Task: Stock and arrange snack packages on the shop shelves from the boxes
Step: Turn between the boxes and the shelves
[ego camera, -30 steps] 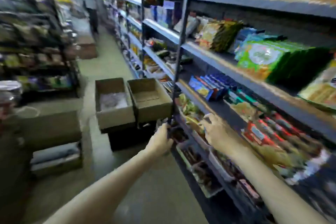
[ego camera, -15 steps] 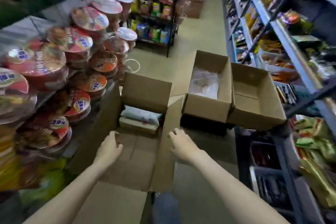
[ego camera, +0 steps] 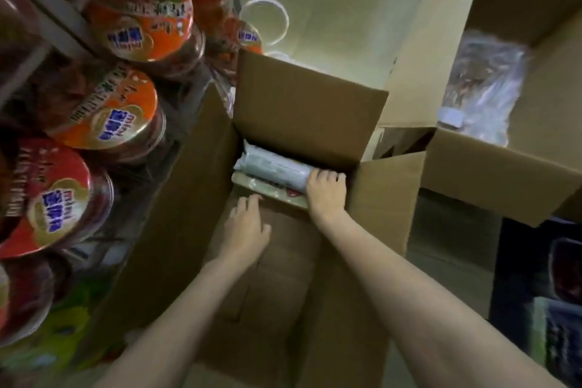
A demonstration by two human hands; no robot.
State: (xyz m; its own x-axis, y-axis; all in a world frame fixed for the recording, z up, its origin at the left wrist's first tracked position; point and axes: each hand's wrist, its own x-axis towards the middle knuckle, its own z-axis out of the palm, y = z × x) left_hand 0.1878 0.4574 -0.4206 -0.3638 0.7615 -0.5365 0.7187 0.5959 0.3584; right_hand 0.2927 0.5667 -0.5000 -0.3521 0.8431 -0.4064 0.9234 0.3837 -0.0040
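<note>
Both hands are reaching into the box (ego camera: 302, 110): right hand (ego camera: 326, 195) curling onto a half-hidden grey pack (ego camera: 271, 167), left hand (ego camera: 247, 227) lying slack beside it, empty.

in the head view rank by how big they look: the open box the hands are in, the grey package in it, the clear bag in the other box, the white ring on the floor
1. open box
2. clear bag
3. grey package, partly hidden by the flap, so bag versus package is unsure
4. white ring, farther away

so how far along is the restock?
Done: the open brown cardboard box is mostly emptied. In hand: right hand grips a pale grey-green packet; left hand reaches in, open. Left: those packets, plus a clear plastic bag in the neighbouring box.
</note>
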